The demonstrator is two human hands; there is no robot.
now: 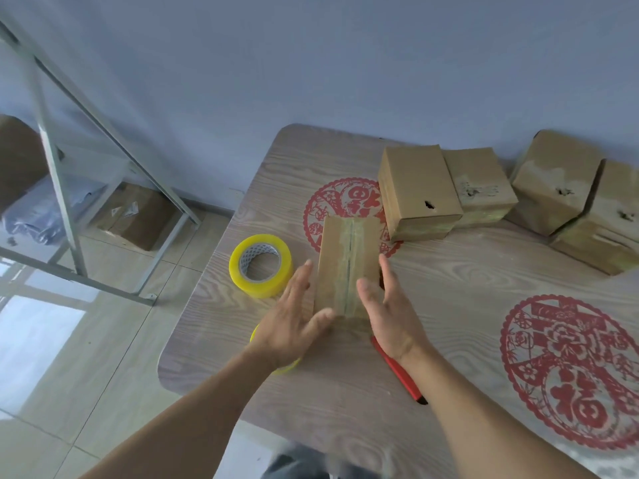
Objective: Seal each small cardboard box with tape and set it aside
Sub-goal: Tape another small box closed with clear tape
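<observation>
Brown corrugated cardboard, a small oblong box (347, 266), lies flat at the middle of our pale wood-grain table (466, 305), its top seam already covered by a glossy strip of clear tape running lengthwise. We flank it with both hands: our left hand (294, 319) lies along the box's left side, fingers straight and together, thumb touching the near left corner; our right hand (383, 305) stands at the right side, fingers straight, thumb reaching onto the top near the seam. Neither hand curls round anything. We judge this posture as bracketing the box, either to smooth the tape ends down or to lift it from both flanks (the frame cannot settle which).

Just left of the box sits the yellow-tinted roll of packing tape (260, 266), laid flat where the left hand reaches it easily. A second yellow tape roll (287, 366) shows only as an edge beneath our left wrist. The red-handled cutter (397, 371) lies on the table under our right forearm, close for cutting.

Four similar cardboard boxes (420, 191) stand grouped along the far right of the table, against the blue-grey wall (311, 63); we take these as set aside. Red paper-cut medallions (570, 371) decorate the tabletop. With the seam taped, moving this box to that group seems the step at hand.
</observation>
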